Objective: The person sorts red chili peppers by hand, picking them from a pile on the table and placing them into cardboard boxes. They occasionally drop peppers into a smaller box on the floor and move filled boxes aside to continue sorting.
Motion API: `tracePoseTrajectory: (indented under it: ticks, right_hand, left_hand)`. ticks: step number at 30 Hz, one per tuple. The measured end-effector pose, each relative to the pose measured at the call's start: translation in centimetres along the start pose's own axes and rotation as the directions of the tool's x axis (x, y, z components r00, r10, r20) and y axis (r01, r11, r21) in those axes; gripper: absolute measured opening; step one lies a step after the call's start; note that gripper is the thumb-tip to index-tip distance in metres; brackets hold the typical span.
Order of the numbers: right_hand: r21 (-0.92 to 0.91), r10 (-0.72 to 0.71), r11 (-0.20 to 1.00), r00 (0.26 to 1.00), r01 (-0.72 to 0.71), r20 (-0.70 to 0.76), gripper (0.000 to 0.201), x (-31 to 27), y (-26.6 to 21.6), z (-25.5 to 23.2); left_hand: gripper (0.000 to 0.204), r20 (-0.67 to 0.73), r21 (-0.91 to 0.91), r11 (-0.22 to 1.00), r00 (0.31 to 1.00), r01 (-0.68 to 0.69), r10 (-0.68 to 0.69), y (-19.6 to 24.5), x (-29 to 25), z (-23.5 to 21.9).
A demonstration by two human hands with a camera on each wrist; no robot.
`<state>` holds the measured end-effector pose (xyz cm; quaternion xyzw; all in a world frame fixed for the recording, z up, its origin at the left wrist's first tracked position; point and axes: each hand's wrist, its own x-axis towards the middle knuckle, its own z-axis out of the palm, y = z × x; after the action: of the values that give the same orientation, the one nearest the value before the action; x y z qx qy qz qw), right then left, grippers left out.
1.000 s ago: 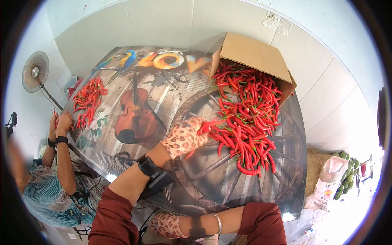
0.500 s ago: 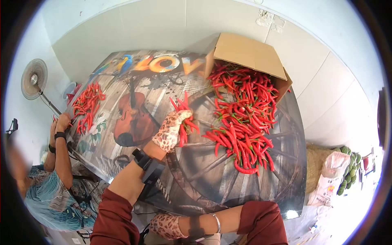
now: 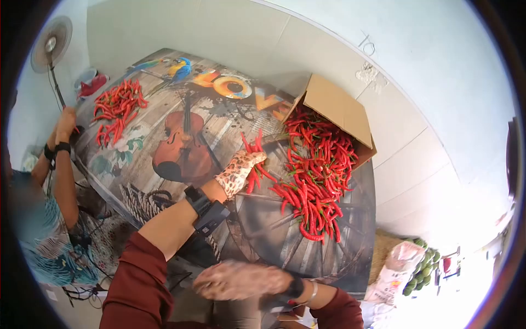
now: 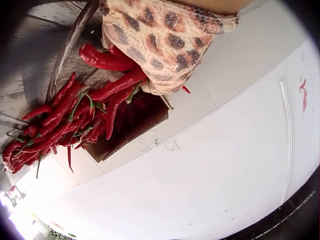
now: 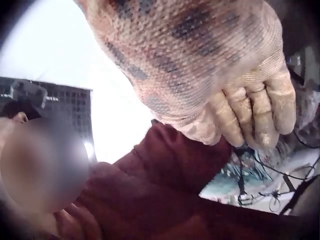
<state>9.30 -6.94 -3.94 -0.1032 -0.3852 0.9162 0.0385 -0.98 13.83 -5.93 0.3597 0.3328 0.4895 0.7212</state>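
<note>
My left hand [image 3: 241,171], in a leopard-print glove, grips a small bunch of red chili peppers [image 3: 253,179] above the table beside the painted violin. Pepper tips stick out on both sides of the fist. In the left wrist view, chili peppers [image 4: 117,85] poke from under the gloved left hand [image 4: 155,42]. To its right lies a big heap of red chilies [image 3: 315,181], spilling from a cardboard box [image 3: 337,109] tipped on its side. My right hand [image 3: 241,279], gloved alike and blurred, hovers by the table's near edge. Its loosely bent fingers [image 5: 257,112] hold nothing visible.
A smaller pile of chilies [image 3: 118,107] lies at the table's far left. Another person [image 3: 60,214] sits there, hands at the table edge. A standing fan [image 3: 52,46] is behind. At right, a white sack [image 3: 392,274] and green produce [image 3: 422,271] stand on the floor.
My left hand has drawn back left from the heap with a bunch of chilies, then stayed near the violin. My right hand has risen from below the table edge. The head view has tilted.
</note>
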Motion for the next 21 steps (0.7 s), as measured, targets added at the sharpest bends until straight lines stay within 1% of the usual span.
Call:
tracePoseTrajectory:
  ticks: [1, 2, 3, 4, 5, 6, 7, 9, 10, 11, 12, 13, 15, 16, 17, 18, 19, 20, 21]
  right_hand:
    - [-0.463, 0.131, 0.866, 0.979, -0.189, -0.153, 0.039, -0.9, -4.8, 1.7]
    - [-0.78, 0.176, 0.501, 0.927, -0.375, -0.333, 0.043, -1.8, -8.4, 3.0]
    - [-0.778, 0.195, 0.494, 0.921, -0.389, -0.337, 0.043, -4.0, -8.8, 1.9]
    - [-0.827, -0.216, 0.511, 0.896, -0.235, -0.388, 0.036, -6.3, -8.6, -0.5]
    - [-0.885, -0.592, 0.458, 0.712, -0.088, -0.377, 0.029, -7.3, -8.6, -1.7]
    - [-0.823, -0.777, 0.357, 0.348, -0.442, -0.524, 0.029, -5.4, -11.5, 1.3]
    - [-0.855, -0.887, 0.324, 0.184, -0.405, -0.423, 0.03, -5.3, -11.8, -0.5]
    - [-0.909, -0.952, 0.26, 0.072, -0.327, -0.298, 0.04, -4.8, -12.3, -2.9]
    - [-0.91, -0.951, 0.258, 0.077, -0.325, -0.298, 0.04, -4.3, -12.1, -4.1]
    - [-0.943, -0.952, 0.263, 0.106, -0.205, -0.288, 0.045, -3.5, -11.8, -5.3]
    - [-0.961, -0.953, 0.265, 0.13, -0.082, -0.274, 0.05, -2.8, -11.7, -6.2]
    - [-0.961, -0.953, 0.267, 0.129, -0.078, -0.275, 0.05, -2.3, -11.6, -7.0]
    - [-0.948, -0.928, 0.312, 0.192, -0.064, -0.318, 0.055, -1.8, -11.6, -8.6]
    - [-0.993, -0.941, 0.081, 0.321, -0.091, -0.106, 0.049, -1.7, -11.3, -9.6]
    - [-0.993, -0.941, 0.082, 0.322, -0.09, -0.107, 0.049, -1.9, -11.1, -10.5]
    - [-0.946, -0.926, 0.317, 0.236, 0.061, -0.295, 0.055, -0.8, -12.0, -9.3]
    - [-0.825, -0.855, 0.518, 0.177, 0.226, -0.488, 0.064, -0.2, -12.2, -8.6]
    - [-0.71, -0.798, 0.596, 0.179, 0.374, -0.576, 0.069, -0.6, -11.8, -10.2]
    - [-0.709, -0.797, 0.598, 0.182, 0.373, -0.577, 0.069, -0.3, -11.3, -10.4]
  left_hand:
    - [0.028, -0.003, -0.023, 1.0, 1.0, -0.008, 0.008, -1.0, 0.7, -0.3]
    - [0.028, -0.026, 0.097, 0.982, 0.986, -0.164, 0.168, -2.6, 2.1, -0.9]
    - [0.027, -0.033, 0.221, 0.926, 0.947, -0.306, 0.321, -3.4, 2.5, -1.2]
    - [0.027, 0.019, 0.307, 0.873, 0.919, -0.38, 0.393, -3.4, 2.2, -1.4]
    - [0.027, 0.011, 0.295, 0.876, 0.918, -0.382, 0.396, -2.4, 1.2, -0.7]
    - [0.027, -0.008, 0.07, 0.967, 0.969, -0.246, 0.247, -0.5, -0.2, 0.5]
    - [0.026, 0.014, -0.155, 0.984, 0.995, -0.092, 0.095, 0.6, -0.9, 1.1]
    - [0.024, 0.01, -0.147, 0.982, 0.992, -0.121, 0.124, 0.7, -1.1, 1.1]
    - [0.023, -0.011, -0.156, 0.984, 0.996, -0.089, 0.089, 1.1, -1.4, 1.4]
    - [0.022, -0.032, -0.164, 0.985, 0.998, -0.056, 0.051, 1.3, -1.7, 1.7]
    - [0.022, -0.001, -0.165, 0.981, 0.995, -0.1, 0.101, 1.5, -1.9, 1.9]
    - [0.022, -0.002, -0.161, 0.982, 0.995, -0.099, 0.1, 1.7, -2.2, 2.0]
    - [0.023, 0.043, 0.002, 0.992, 0.992, -0.122, 0.122, 2.2, -3.0, 2.3]
    - [0.026, 0.085, 0.127, 0.987, 0.992, -0.099, 0.088, 2.1, -2.8, 2.0]
    - [0.026, 0.082, 0.127, 0.987, 0.993, -0.098, 0.088, 1.9, -2.7, 2.3]
    - [0.027, 0.001, 0.259, 0.947, 0.98, -0.191, 0.197, 1.6, -2.7, 2.8]
    - [0.027, -0.063, 0.393, 0.883, 0.95, -0.259, 0.307, 1.2, -3.0, 3.0]
    - [0.044, -0.019, 0.647, 0.718, 0.936, -0.257, 0.352, -1.3, -0.8, 1.8]
    - [0.044, -0.022, 0.646, 0.719, 0.936, -0.255, 0.352, -1.7, -1.2, 1.7]
